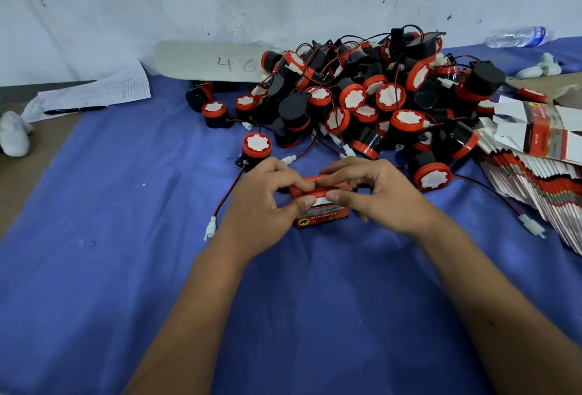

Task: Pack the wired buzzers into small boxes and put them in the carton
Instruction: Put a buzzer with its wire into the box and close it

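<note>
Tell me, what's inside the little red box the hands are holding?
You can't see inside. Both hands grip the small red box and cover its top, so its contents are hidden. Only its printed front shows, above the blue cloth.

A blue cloth (126, 237) covers the table; on it lie a buzzer pile (362, 101), flat boxes (535, 174), a paper (104, 92), a bottle (516, 37).

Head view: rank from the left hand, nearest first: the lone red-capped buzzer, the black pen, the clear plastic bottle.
From the left hand:
1. Lone red-capped buzzer, just beyond the hand.
2. Black pen, far left by the paper.
3. Clear plastic bottle, far right by the wall.
</note>
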Tool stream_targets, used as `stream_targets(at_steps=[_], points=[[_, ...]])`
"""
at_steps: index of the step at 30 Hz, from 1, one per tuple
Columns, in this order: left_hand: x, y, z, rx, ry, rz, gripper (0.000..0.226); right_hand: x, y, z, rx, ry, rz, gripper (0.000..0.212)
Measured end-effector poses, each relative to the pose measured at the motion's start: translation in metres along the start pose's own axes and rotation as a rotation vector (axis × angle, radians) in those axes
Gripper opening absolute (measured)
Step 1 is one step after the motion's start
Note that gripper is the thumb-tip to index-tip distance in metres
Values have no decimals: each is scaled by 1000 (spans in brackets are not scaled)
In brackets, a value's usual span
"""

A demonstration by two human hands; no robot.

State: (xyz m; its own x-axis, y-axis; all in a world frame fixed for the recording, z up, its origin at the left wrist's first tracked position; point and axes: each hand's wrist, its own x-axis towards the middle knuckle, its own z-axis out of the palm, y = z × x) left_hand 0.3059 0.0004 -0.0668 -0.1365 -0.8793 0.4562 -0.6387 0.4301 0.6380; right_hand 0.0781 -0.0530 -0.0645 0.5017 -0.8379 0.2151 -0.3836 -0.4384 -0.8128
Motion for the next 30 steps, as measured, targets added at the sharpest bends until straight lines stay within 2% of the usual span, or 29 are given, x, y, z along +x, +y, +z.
stream_targets(at_steps=[6, 13, 15, 19, 23, 25, 30], points=[[1, 6, 0, 162, -11, 135, 13, -3, -6, 1, -27, 11, -50, 20], [-3, -9, -9, -174, -95, -82, 32, -2, -5, -1, 39, -26, 13, 23], [-9, -11, -7, -278, -52, -131, 33, -2, -8, -2, 15, -29, 8, 21], [-11, -10, -1, -327, 19, -163, 24, -4, -16, 5, -233, 52, -109, 17], [-10, -9, 1, -302, 4, -173, 19, -3, -21, 21, -163, 115, -177, 19], [-11, -7, 0, -284, -19, -193, 26, -1, -20, 23, -154, 118, -200, 17], [-12, -3, -1, -300, -71, -259, 58, 0, -17, 25, -202, 104, -244, 13]])
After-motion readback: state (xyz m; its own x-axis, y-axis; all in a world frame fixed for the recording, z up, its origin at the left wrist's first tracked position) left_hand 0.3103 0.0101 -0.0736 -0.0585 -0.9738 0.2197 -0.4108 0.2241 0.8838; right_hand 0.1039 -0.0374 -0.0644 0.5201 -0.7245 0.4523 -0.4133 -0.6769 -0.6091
